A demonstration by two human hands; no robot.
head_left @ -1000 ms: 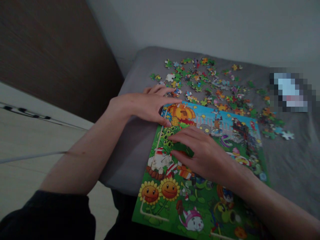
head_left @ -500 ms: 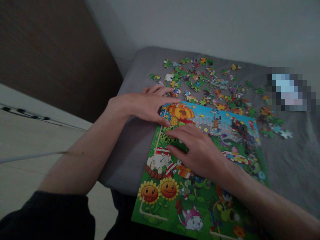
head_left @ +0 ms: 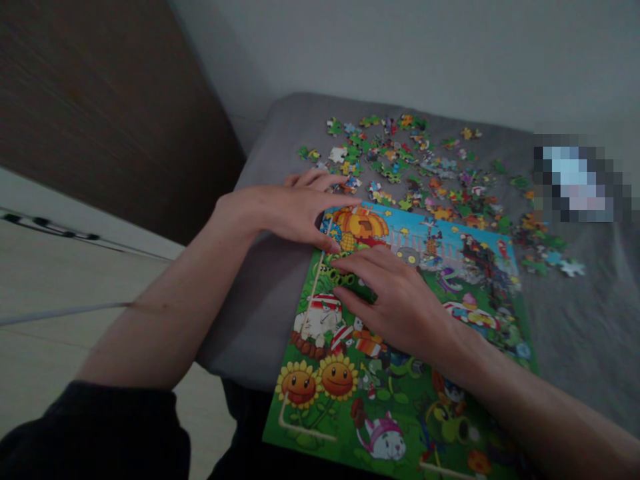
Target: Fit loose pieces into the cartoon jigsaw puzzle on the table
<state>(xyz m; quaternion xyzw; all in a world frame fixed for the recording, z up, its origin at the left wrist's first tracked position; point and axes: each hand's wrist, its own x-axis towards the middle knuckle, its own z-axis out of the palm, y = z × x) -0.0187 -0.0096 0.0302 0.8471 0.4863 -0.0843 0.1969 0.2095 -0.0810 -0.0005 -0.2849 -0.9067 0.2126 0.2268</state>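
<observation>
The left hand point(head_left: 293, 213) lies on the upper-left corner of an assembled jigsaw puzzle point(head_left: 400, 407), its fingers slightly curved and open, with nothing gripped. The right hand point(head_left: 397, 310) rests across the puzzle's left-centre, with its fingers point(head_left: 360, 267) spread over a dark green patch of the picture. The light is poor and the hand covers that spot, so I cannot tell whether those fingers grip a piece or only press the surface.

The puzzle lies flat on a grey fabric-covered surface point(head_left: 255, 313), its near edge running over the front of that surface. Its placement appears to leave the far part free for the loose puzzle pieces point(head_left: 400, 160), which are scattered at 12 to 2 o'clock from the puzzle, just beyond its top edge. The two hands appear placed to steady the puzzle, though that is a judgement only.

A pixelated object point(head_left: 575, 183), unidentifiable, sits at 2 o'clock beside the pieces. A dark wood panel point(head_left: 110, 113) stands at 10 o'clock, a pale wall point(head_left: 400, 53) at 12 o'clock. Nothing obstructs either hand.
</observation>
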